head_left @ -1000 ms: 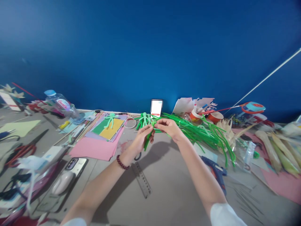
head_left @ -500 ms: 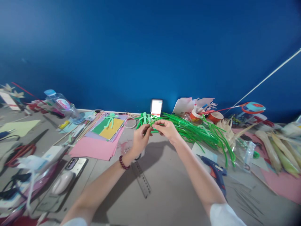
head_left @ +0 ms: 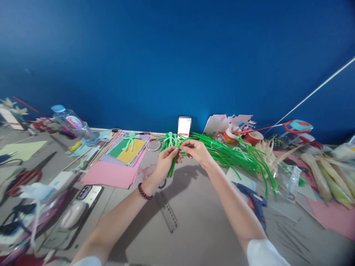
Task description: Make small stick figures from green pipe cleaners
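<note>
"Green fuzzy stems, one small bunch (head_left: 172, 169): where exactly?"

"Held between thumb and fingers of the left hand (head_left: 164, 162), loose ends pointing down below the fingertips. I can't count the strands."

"And the right hand (head_left: 198, 152)?"

"Thumb and forefinger are drawn narrow at the bunch's top, just beside the left fingertips. Whether they pinch a strand, I cannot tell."

"How many little figures?"

"Two pale ones stand out. One pale-green, long-limbed fuzzy figure (head_left: 170, 138) is just beyond the left fingers; a second pale-green figure (head_left: 129, 141) lies farther left of them, over one green sheet (head_left: 115, 150) and one yellow sheet (head_left: 130, 157). Darker green shapes overlap the nearer figure, too tangled to count."

"Right of the fingers?"

"One heap of long bright-green fuzzy stems (head_left: 230, 151), too many to count, then two red paper cups (head_left: 254, 138) beyond it."

"Straight ahead of the fingertips, and nearer the wearer?"

"Ahead, one propped-up lit screen (head_left: 184, 128). Nearer, one clear plastic ruler (head_left: 167, 211), and one dark-blue glue gun (head_left: 254, 205) off to the right."
</note>
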A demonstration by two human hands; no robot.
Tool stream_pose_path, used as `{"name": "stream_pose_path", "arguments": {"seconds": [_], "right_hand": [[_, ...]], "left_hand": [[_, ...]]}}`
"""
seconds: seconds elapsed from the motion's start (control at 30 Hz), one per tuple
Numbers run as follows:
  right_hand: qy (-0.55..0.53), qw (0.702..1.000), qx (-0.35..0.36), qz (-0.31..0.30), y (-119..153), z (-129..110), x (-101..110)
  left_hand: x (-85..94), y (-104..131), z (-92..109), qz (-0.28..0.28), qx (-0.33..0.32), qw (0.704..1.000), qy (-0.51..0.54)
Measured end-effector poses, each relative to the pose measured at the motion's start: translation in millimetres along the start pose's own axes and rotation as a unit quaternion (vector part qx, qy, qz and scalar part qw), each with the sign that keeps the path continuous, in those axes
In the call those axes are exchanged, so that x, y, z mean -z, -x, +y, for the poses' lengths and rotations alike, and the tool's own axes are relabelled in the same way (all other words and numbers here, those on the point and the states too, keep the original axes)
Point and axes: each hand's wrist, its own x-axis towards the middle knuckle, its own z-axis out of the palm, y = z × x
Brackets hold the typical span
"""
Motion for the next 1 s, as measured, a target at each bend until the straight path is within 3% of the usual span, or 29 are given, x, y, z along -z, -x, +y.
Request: {"name": "stream_pose_path", "arguments": {"seconds": [0.5,0.7,0.83,1.0], "right_hand": [[-0.02,0.999,-0.001,-0.037,3.7,-8.5,5.5],[0.04,0.999,0.015,-0.006,3.5,-8.2,5.2],[0.057,0.998,0.025,-0.009,3.6,-7.0,4.2],[0.085,0.996,0.034,-0.021,2.6,-3.4,4.6]], "left_hand": [[9.4,-3.0,-1.3,-0.114,0.076,0.987,0.083],[7.9,-3.7,-1.0,-0.078,0.053,0.995,0.027],[5.4,-3.2,-0.1,-0.041,0.034,0.999,-0.008],[2.3,-1.9,3.0,-0.037,0.05,0.998,-0.003]]}}
